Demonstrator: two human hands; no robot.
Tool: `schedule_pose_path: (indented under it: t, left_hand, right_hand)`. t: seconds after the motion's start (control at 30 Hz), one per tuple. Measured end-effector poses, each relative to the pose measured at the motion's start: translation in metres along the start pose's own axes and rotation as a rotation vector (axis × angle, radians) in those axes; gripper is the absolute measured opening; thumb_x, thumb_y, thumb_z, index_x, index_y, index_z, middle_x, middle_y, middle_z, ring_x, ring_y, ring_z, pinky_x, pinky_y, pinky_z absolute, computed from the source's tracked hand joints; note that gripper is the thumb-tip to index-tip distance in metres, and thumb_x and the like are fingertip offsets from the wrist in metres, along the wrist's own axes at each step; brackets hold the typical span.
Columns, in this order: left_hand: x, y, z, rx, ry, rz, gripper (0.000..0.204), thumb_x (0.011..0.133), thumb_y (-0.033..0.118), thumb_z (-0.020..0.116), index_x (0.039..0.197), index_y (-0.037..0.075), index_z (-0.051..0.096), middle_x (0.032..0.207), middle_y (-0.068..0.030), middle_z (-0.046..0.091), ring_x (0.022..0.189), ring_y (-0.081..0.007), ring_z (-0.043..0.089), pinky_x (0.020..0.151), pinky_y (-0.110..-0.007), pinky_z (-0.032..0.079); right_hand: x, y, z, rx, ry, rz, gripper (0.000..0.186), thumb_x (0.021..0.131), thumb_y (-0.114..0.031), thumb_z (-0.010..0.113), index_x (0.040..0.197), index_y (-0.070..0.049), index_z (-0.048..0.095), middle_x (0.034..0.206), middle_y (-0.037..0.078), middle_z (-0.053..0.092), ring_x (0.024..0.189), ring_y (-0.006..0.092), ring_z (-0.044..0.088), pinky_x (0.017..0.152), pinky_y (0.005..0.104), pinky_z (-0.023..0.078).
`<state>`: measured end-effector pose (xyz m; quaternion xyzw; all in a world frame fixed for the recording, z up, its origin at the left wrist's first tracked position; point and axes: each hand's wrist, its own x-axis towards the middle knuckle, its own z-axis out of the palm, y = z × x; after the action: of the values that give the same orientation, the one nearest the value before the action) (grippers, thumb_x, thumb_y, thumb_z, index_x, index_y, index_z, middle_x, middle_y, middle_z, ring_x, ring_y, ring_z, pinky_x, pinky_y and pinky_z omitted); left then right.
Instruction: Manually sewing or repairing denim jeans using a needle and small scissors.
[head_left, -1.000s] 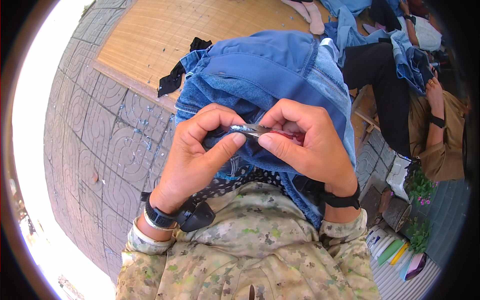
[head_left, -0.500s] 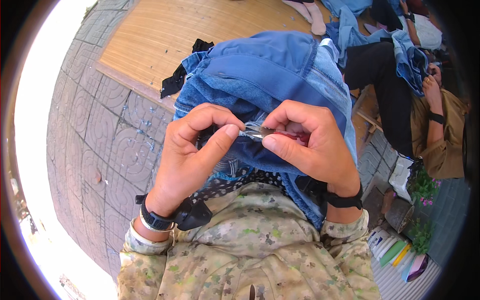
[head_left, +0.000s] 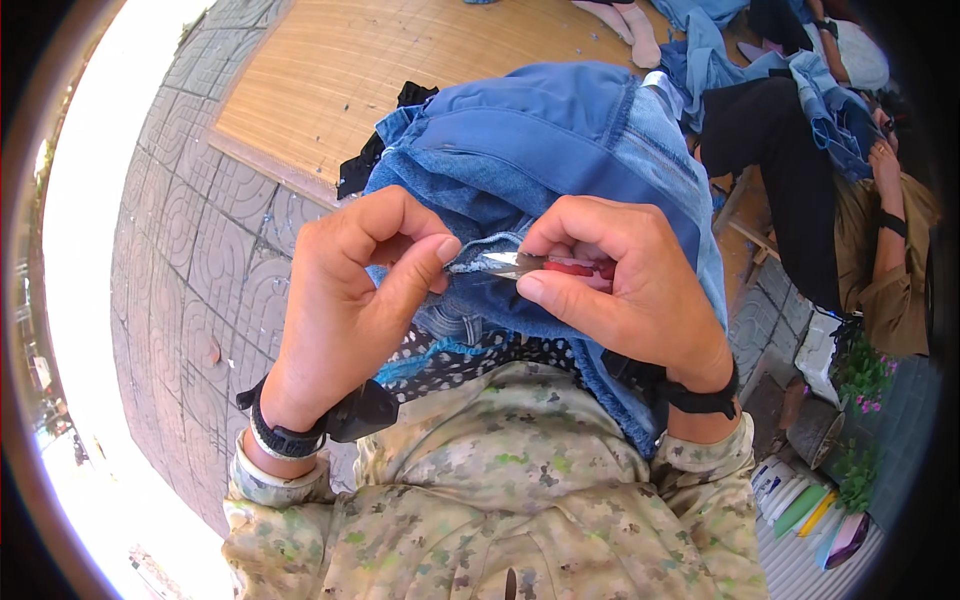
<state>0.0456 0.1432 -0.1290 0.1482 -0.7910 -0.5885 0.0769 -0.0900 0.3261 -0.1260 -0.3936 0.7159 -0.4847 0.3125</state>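
A heap of blue denim garments (head_left: 530, 110) lies over my lap. My right hand (head_left: 635, 290) is closed around small red-handled thread snips (head_left: 515, 264), their blades pointing left and slightly apart. Just beyond the blade tips runs a pale, frayed denim edge (head_left: 468, 266). My left hand (head_left: 365, 285) pinches the near end of that edge between thumb and forefinger; whether a loose thread is also in the pinch is too small to tell. The snips' grips are partly hidden by my right fingers.
A wood-grain board (head_left: 330, 80) extends ahead, with black cloth scraps (head_left: 360, 170) at its edge. At the right, a co-worker in a brown top (head_left: 900, 265) handles more denim (head_left: 830, 115). Patterned paving (head_left: 185, 270) lies to the left; flowering plants (head_left: 865, 375) stand at the lower right.
My left hand has moved left, away from the snips, so more of the frayed edge shows between. The snips' blades now appear farther apart. My right hand stays nearly in place.
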Motion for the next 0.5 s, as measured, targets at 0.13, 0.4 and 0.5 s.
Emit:
schedule_pose_path:
  t: [0.13, 0.4, 0.5]
  left_hand:
    - [0.0043, 0.0074, -0.0036, 0.049, -0.093, 0.016, 0.008, 0.094, 0.002, 0.058, 0.087, -0.002, 0.058, 0.083, -0.0041, 0.061, 0.07, -0.009, 0.059, 0.063, -0.022, 0.047]
    - [0.0043, 0.0069, -0.0084, -0.075, -0.16, -0.081, 0.007, 0.093, 0.004, 0.06, 0.096, -0.002, 0.06, 0.085, -0.0027, 0.06, 0.079, -0.0079, 0.059, 0.071, -0.023, 0.047]
    - [0.0057, -0.0006, -0.0122, -0.048, -0.234, -0.056, 0.007, 0.092, 0.004, 0.061, 0.096, -0.002, 0.061, 0.085, -0.0015, 0.06, 0.081, -0.0067, 0.057, 0.073, -0.022, 0.046]
  right_hand:
    - [0.0006, -0.0035, -0.0011, -0.027, -0.02, -0.002, 0.02, 0.08, -0.014, 0.073, 0.084, 0.002, 0.062, 0.069, 0.014, 0.061, 0.058, 0.0212, 0.062, 0.055, 0.0297, 0.049]
    - [0.0004, -0.0058, -0.0028, -0.024, -0.019, 0.023, 0.021, 0.08, -0.014, 0.073, 0.085, 0.003, 0.062, 0.07, 0.014, 0.063, 0.061, 0.0192, 0.064, 0.057, 0.0292, 0.051]
    - [0.0011, -0.0053, -0.0013, -0.037, -0.024, 0.011, 0.021, 0.08, -0.014, 0.073, 0.085, 0.003, 0.062, 0.07, 0.014, 0.063, 0.062, 0.0189, 0.065, 0.057, 0.0292, 0.051]
